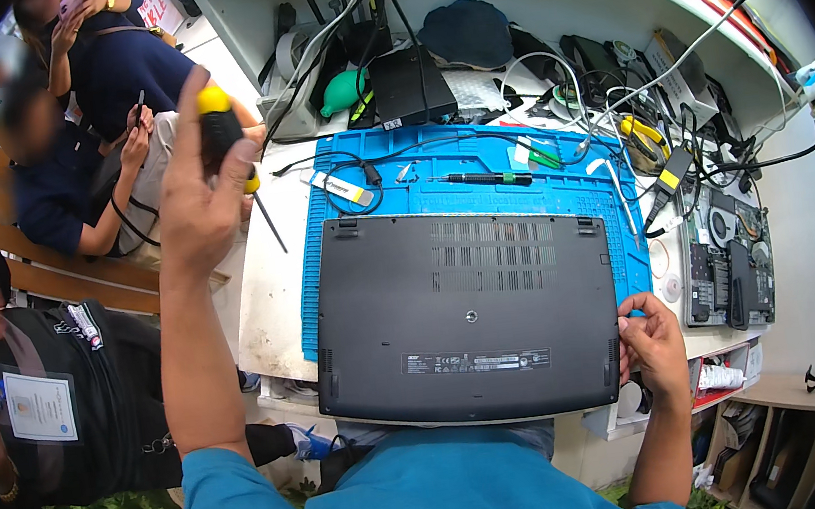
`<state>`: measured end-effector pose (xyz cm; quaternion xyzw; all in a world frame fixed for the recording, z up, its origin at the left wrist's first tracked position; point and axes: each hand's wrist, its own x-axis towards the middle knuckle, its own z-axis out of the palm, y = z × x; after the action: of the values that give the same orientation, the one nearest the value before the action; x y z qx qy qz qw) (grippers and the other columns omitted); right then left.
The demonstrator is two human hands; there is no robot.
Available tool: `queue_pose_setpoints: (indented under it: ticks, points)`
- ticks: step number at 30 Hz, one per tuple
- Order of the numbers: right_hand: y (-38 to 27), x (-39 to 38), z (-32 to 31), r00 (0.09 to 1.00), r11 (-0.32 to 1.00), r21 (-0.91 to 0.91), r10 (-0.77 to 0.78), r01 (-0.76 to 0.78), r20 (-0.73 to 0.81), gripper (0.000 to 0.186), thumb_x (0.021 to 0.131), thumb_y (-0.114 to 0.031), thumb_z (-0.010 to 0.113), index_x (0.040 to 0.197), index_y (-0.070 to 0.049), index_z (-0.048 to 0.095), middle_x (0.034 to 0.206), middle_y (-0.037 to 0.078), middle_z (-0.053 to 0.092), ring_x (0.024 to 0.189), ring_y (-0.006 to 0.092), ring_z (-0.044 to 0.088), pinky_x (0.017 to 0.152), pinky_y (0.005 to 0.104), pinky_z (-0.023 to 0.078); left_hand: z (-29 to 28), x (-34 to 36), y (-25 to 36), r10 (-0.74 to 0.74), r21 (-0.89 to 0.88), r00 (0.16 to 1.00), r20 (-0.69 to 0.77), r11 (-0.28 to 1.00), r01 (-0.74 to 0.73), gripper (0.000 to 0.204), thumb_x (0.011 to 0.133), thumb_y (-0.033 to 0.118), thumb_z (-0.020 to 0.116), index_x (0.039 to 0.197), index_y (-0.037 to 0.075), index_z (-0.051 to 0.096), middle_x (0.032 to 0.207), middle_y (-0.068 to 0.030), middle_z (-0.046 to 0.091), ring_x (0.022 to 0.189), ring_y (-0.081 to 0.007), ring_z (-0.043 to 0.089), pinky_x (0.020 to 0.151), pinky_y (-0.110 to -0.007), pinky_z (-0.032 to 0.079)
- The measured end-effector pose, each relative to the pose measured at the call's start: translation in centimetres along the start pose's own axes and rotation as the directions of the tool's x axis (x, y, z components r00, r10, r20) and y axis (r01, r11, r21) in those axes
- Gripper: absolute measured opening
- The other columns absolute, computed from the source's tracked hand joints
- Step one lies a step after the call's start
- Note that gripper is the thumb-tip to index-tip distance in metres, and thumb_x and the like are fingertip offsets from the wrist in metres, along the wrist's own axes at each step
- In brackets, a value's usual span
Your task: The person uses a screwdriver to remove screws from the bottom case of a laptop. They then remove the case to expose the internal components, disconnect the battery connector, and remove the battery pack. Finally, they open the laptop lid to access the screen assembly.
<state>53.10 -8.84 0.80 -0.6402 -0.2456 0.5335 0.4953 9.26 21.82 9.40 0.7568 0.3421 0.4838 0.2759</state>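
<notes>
Right hand fingers pinch the laptop corner; left hand grips a screwdriver.

Left hand raised and clenched; right hand curled low.

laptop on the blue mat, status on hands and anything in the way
Left hand raised, gripping yellow-and-black screwdriver. Right hand on laptop's near right corner. Laptop upside down on blue mat. Nothing on its base.
</notes>
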Motion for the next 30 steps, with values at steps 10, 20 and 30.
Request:
queue_pose_setpoints:
  ticks: [10,20,30]
  points:
    - [0.1,0.2,-0.1,1.000,0.999,-0.035,-0.010,0.010,-0.016,0.016,0.110,-0.005,0.064,0.121,0.001,0.056,0.068,0.008,0.068,0.045,0.0146,0.063,0.037,0.0279,0.051,5.5,2.5,-5.1,0.052,0.562,0.795,0.604,0.680,-0.471,0.081,0.097,0.014,0.081,0.170,0.028,0.048,0.122,-0.0089,0.071,0.110,-0.0289,0.068,0.097,-0.042,0.058]
    - [0.1,0.2,-0.4,0.999,0.996,-0.078,-0.033,0.032,-0.011,0.017,0.110,-0.008,0.065,0.121,0.001,0.056,0.066,0.009,0.068,0.044,0.0141,0.063,0.036,0.0274,0.050,6.3,2.7,-5.6,0.076,0.499,0.914,0.399,0.818,-0.287,0.041,0.097,0.029,0.085,0.135,0.013,0.079,0.107,-0.0124,0.080,0.095,-0.0316,0.078,0.085,-0.042,0.061]
    - [0.8,0.1,0.2,0.991,0.986,-0.102,-0.133,0.131,-0.012,0.017,0.113,-0.011,0.063,0.124,0.001,0.057,0.064,0.003,0.065,0.043,0.0099,0.059,0.035,0.0256,0.045,1.1,-16.7,5.3,-0.521,0.422,0.825,0.217,0.813,0.402,0.036,0.100,0.019,0.083,0.125,-0.007,0.080,0.095,-0.0144,0.075,0.080,-0.0220,0.071,0.075,-0.035,0.057]
